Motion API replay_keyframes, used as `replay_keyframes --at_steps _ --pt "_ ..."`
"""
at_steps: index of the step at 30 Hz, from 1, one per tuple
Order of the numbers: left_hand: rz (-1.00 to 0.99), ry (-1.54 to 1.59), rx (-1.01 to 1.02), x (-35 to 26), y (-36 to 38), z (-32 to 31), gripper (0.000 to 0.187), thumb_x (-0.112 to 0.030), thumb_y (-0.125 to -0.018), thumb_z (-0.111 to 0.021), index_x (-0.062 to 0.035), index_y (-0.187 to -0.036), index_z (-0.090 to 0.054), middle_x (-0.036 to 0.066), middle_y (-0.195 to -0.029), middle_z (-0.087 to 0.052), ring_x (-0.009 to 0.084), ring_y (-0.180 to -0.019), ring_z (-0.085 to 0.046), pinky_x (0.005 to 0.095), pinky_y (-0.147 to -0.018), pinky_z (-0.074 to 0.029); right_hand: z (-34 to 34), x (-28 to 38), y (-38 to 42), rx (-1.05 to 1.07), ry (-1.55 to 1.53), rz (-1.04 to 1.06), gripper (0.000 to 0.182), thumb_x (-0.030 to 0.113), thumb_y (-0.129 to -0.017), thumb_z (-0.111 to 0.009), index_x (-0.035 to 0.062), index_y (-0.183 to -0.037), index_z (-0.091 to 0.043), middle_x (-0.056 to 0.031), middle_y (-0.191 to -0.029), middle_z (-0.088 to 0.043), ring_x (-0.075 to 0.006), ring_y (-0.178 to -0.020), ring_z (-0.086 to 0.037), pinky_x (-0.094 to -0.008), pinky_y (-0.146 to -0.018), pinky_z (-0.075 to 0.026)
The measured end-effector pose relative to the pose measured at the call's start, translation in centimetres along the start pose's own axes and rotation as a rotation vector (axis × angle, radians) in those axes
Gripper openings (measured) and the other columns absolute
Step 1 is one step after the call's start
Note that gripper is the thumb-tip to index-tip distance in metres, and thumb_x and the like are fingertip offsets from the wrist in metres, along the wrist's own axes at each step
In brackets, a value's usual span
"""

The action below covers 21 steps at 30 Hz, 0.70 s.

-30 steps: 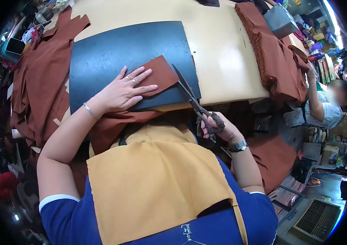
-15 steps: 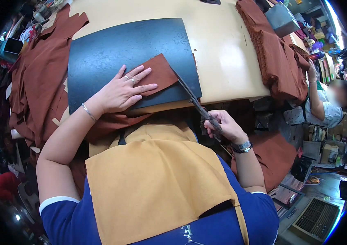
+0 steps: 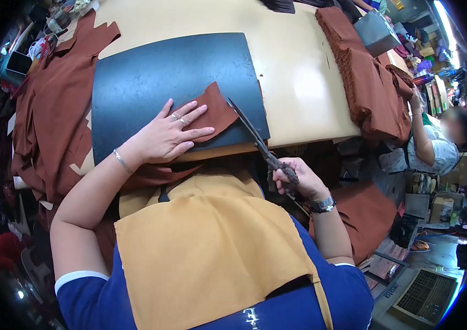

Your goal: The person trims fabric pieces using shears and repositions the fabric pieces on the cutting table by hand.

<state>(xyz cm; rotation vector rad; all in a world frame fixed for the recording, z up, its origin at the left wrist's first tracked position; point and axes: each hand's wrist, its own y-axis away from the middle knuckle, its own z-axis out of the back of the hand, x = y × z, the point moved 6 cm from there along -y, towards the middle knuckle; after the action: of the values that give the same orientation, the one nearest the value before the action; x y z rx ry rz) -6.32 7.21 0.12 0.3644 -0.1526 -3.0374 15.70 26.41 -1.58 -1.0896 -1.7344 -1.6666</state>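
Note:
A small reddish-brown piece (image 3: 218, 116) lies on the dark board (image 3: 173, 66), near its front edge. My left hand (image 3: 170, 132) rests flat over the left part of the piece, fingers spread, with rings on it. Wrapped round the handles of long dark scissors (image 3: 258, 137) is my right hand (image 3: 299, 179), just off the front edge of the board. The scissor blades point up and left, with their tips at the right edge of the piece.
Brown sheets (image 3: 55, 115) drape over the left of the cream table (image 3: 294, 71). A thick brown stack (image 3: 363, 82) lies at its right, near a grey metal block (image 3: 376, 32). Another person (image 3: 434, 146) is at the far right, an arm raised to the stack.
The scissor tips have moved slightly down and now stand a little apart from the piece's upper right edge. The piece's outline looks narrower at the top. The whole view has shifted slightly.

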Motion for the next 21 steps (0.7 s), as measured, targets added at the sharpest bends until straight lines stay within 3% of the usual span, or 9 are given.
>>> replay_keyframes --at_steps 8,15,21 --pt "0.025 -0.015 -0.020 0.3 0.0 0.1 0.048 -0.030 -0.096 -0.040 -0.0324 -0.143 -0.039 0.009 -0.157 -0.019 0.0322 -0.144 -0.018 0.0620 -0.112 -0.015 1.2 -1.2 1.4 0.052 -0.137 -0.009 0.046 0.046 -0.075 -0.076 0.0034 -0.080 -0.060 -0.0011 -0.069 -0.059 -0.0085 -0.057 -0.058 -0.0201 -0.051 -0.047" --pt "-0.011 0.015 0.013 0.1 0.0 -0.1 0.049 -0.029 -0.094 -0.038 -0.0307 -0.143 -0.041 0.010 -0.158 -0.017 0.0322 -0.145 -0.015 0.0610 -0.113 -0.011 0.9 -1.2 -0.1 0.053 -0.178 0.016 0.039 0.038 -0.079 -0.076 0.0034 -0.085 -0.060 -0.0018 -0.070 -0.060 -0.0087 -0.055 -0.058 -0.0208 -0.051 -0.048" --pt "-0.016 0.017 0.018 -0.1 -0.1 0.0 0.049 -0.030 -0.094 -0.037 -0.0310 -0.143 -0.041 0.010 -0.158 -0.017 0.0323 -0.145 -0.016 0.0606 -0.113 -0.010 0.5 -0.4 0.0 0.025 -0.026 0.026 0.031 0.031 -0.082 -0.074 0.0032 -0.084 -0.060 -0.0019 -0.066 -0.060 -0.0080 -0.053 -0.057 -0.0203 -0.050 -0.047"
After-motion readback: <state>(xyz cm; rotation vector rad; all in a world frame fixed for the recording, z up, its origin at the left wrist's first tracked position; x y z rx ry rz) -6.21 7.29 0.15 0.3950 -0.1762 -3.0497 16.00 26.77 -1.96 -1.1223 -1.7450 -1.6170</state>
